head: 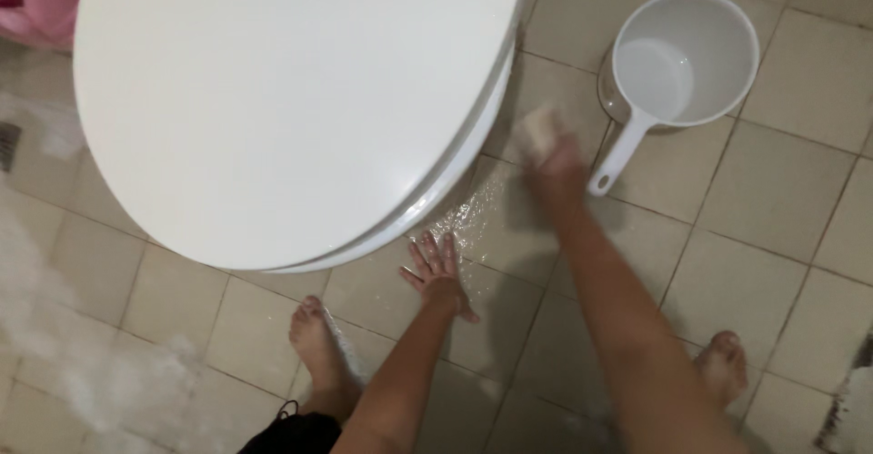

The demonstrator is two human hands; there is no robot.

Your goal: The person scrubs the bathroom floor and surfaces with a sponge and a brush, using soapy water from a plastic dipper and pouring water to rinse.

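My right hand (pixel 556 174) is blurred and grips a pale sponge (pixel 542 130) against the wet floor tiles (pixel 496 222) beside the toilet. My left hand (pixel 436 272) lies flat on the tiles with fingers spread, just in front of the white closed toilet lid (pixel 273 99). A white plastic water scoop (pixel 684 59) with a handle stands on the floor to the right of my right hand, with some water in it.
The toilet fills the upper left. My bare feet (pixel 314 340) (pixel 725 363) stand on the beige tiles below. White foam (pixel 109 377) spreads across the floor at the left. A pink object (pixel 36 0) sits at the top left corner, a floor drain (pixel 7 145) at the left edge.
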